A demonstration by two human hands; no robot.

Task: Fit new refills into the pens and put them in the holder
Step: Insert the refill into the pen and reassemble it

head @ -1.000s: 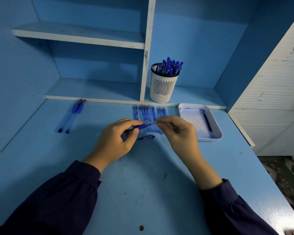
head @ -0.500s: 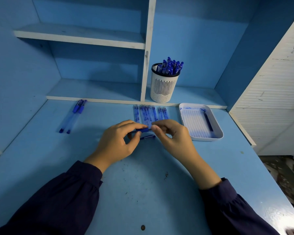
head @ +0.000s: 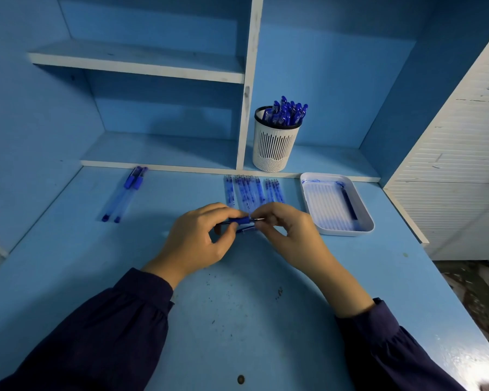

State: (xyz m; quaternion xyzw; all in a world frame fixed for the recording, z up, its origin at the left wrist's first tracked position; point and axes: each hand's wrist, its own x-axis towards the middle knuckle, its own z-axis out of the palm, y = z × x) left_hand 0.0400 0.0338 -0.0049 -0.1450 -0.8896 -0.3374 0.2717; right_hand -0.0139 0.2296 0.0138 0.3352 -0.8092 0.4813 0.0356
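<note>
Left hand [head: 198, 238]: gripping the pen [head: 239, 220] at mid-desk.
Right hand [head: 288, 235]: pinching its tip end.
Holder [head: 275, 148]: standing on the far shelf, carrying pens.
Refills [head: 251, 191]: lying beyond the hands, near ends being hidden by fingers.
Tray [head: 347, 232]: sitting right of them.
Blue piece [head: 246, 229]: lying beneath the pen, unidentifiable.

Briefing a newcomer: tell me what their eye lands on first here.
At the centre of the desk, the left hand and the right hand together hold a blue pen. Behind them, on the shelf, stands a white holder packed with blue pens. A white tray sits to the right, and two pens lie far left.
</note>
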